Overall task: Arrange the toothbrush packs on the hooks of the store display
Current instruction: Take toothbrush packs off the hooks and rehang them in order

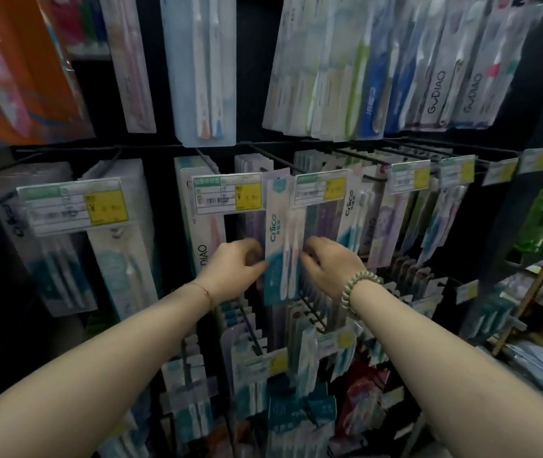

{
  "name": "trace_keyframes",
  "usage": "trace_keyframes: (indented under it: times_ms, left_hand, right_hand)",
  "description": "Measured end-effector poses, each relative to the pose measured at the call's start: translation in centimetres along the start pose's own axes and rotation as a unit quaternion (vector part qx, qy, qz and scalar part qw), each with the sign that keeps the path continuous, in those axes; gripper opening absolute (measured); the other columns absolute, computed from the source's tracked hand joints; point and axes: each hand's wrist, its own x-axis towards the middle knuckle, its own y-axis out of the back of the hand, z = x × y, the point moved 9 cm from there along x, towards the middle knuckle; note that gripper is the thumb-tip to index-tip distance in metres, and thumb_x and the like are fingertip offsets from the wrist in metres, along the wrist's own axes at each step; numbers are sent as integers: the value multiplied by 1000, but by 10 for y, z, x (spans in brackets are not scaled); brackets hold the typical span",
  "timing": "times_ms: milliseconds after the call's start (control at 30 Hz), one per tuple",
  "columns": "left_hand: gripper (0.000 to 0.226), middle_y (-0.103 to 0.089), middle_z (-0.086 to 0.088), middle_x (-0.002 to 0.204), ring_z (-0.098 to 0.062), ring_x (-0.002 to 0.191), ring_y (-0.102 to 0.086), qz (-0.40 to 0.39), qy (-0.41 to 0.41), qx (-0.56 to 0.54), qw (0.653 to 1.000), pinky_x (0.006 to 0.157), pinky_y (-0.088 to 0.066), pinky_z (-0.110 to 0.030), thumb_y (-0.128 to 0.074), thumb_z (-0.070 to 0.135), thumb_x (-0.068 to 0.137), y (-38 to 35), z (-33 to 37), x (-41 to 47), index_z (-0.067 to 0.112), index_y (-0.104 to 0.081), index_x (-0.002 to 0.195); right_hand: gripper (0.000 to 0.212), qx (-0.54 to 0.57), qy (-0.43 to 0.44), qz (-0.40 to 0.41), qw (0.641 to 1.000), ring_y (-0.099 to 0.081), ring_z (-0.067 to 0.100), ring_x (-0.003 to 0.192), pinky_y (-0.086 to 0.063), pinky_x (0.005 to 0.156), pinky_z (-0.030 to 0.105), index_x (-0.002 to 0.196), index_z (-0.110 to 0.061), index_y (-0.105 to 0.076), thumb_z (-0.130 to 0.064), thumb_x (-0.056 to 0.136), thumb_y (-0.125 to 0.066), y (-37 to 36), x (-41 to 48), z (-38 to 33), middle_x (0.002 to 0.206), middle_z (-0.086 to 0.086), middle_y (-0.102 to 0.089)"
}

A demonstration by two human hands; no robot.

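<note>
Head view: left grip (237, 266) pinches toothbrush pack (282, 233) left edge; right grip (328, 263) pinches right edge.

Both bare forearms reach in from 7 and 5 o'clock, converging toward centre. The left hand (235, 267) and the right hand (329, 261), fingers curled, pinch the toothbrush pack (280, 233) at its 9 and 3 o'clock edges

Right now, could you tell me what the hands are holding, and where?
The left hand and right hand pinch the toothbrush pack by its opposite side edges.
</note>
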Motion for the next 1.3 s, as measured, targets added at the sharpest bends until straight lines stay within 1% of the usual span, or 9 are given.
trace_keyframes:
  times_ms: [167, 367, 533, 700, 833, 933, 1000, 1067, 1300]
  left_hand:
    - [16, -70, -3, 88, -17, 84, -66, 58, 30, -45, 997, 76, -55, -32, -66, 28, 91, 8, 6, 1, 12, -68, 93]
    - [10, -74, 0, 93, -16, 79, -71, 104, 101, -132, 981, 76, -60, -33, -67, 26, 91, 0, 9, -2, 16, -70, 92]
    - [16, -69, 4, 79, 0, 64, -64, 142, 111, -165, 970, 58, -50, -14, -64, 15, 93, -6, 19, -10, 19, -64, 77]
    - [9, -73, -4, 92, -17, 78, -67, 170, 141, -218, 951, 70, -57, -29, -63, 13, 93, -1, 12, -15, 14, -68, 86]
    - [9, -71, -6, 92, -11, 72, -67, 174, 150, -249, 941, 61, -54, -18, -58, 7, 95, -3, 10, -21, 2, -66, 96]
    - [13, -70, -1, 91, -2, 66, -67, 168, 153, -264, 937, 58, -51, -13, -55, 4, 95, -4, 2, -23, -1, -64, 103]
    - [12, -71, 0, 93, -6, 71, -68, 167, 156, -271, 935, 63, -54, -17, -56, 5, 95, 1, -4, -24, 3, -65, 102]
    - [11, -73, -1, 96, -16, 80, -69, 159, 163, -259, 939, 72, -59, -27, -59, 10, 94, 6, -11, -24, 9, -68, 101]
    - [16, -72, -5, 105, -23, 94, -70, 127, 168, -225, 951, 80, -59, -33, -58, 9, 94, 17, -29, -35, -2, -66, 102]
  right_hand:
    - [26, 61, 47, -28, 997, -60, 21, 79, -52, 70, 39, 96, -19, -55, -42, 94, -45, -5, 12, 4, 90, 2, -65]
    - [24, 176, 88, -39, 980, -56, 24, 59, -49, 60, 47, 85, -18, -49, -36, 98, -42, -4, 22, 8, 65, 2, -57]
    - [25, 243, 117, -37, 962, -51, 27, 52, -45, 55, 50, 83, -17, -43, -34, 101, -37, -7, 23, 12, 59, 4, -52]
    - [25, 270, 157, -25, 950, -49, 25, 49, -40, 50, 43, 89, -12, -47, -32, 101, -38, -2, 24, 2, 59, 7, -53]
    - [25, 231, 193, -11, 954, -54, 22, 57, -42, 54, 38, 88, -15, -48, -35, 101, -39, 4, 24, -5, 66, 1, -56]
    - [21, 224, 164, 61, 959, -55, 17, 68, -40, 58, 31, 101, -21, -48, -39, 99, -38, 13, 27, 6, 83, -8, -54]
    - [31, 245, 113, 66, 961, -56, 17, 79, -43, 66, 31, 119, -21, -44, -44, 98, -37, 12, 35, 16, 101, -9, -51]
    - [36, 252, 92, 38, 963, -55, 16, 86, -47, 73, 35, 122, -20, -44, -46, 97, -39, 4, 43, 18, 110, -7, -50]
    - [26, 380, 78, -18, 921, -53, 11, 62, -48, 64, 36, 89, -16, -45, -38, 100, -38, -22, 47, 3, 77, -3, -58]
